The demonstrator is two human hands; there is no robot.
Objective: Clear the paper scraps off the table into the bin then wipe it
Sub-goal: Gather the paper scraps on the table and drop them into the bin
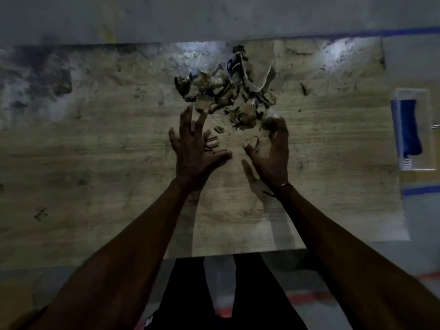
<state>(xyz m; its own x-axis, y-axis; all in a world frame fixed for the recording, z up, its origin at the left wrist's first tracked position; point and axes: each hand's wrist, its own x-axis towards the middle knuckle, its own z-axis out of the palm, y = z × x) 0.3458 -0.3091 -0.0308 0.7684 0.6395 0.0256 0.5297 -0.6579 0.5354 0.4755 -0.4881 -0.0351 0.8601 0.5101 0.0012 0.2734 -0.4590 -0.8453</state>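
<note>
A heap of torn paper scraps in brown, white and blue lies at the far middle of the wood-grain table. A few small loose scraps sit just in front of the heap. My left hand hovers over those loose scraps, palm down with fingers spread and nothing in it. At the heap's near right edge, my right hand has its fingers curled against a crumpled pale scrap; whether it grips that scrap I cannot tell. No bin is in view.
A blue and white cloth-like item lies at the table's right edge. The wall runs along the table's far edge. The floor below has blue tape and red tape. The scene is dim.
</note>
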